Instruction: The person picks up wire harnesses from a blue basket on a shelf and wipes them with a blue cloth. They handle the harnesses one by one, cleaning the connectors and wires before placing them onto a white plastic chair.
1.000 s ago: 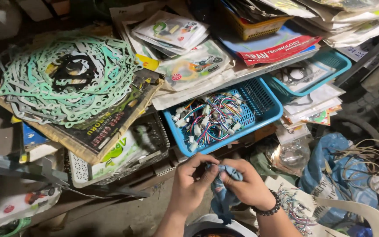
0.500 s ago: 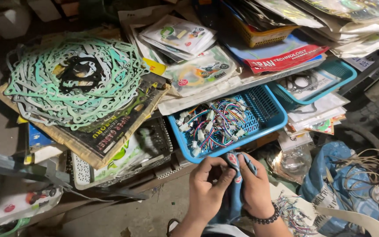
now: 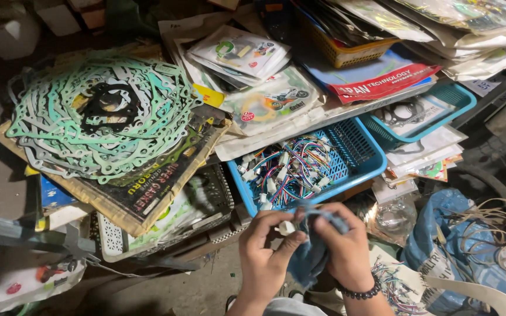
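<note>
Hands, left (image 3: 267,248) and right (image 3: 341,246), both grip blue cloth (image 3: 308,257); blue wire basket (image 3: 358,155) just beyond, green gaskets (image 3: 101,117) left.

small white connector (image 3: 286,227) pinched at left hand (image 3: 265,257) fingertips; crumpled blue cloth (image 3: 311,251) bunched between both hands, draped under right hand (image 3: 342,248), held just below blue wire basket rim.

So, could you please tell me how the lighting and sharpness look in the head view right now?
Head view: light falls on the middle, the green gaskets and blue basket sharp; the left edge and top left corner sink into shadow; mild glare on plastic packets; both hands, left hand and right hand, slightly soft.
</note>
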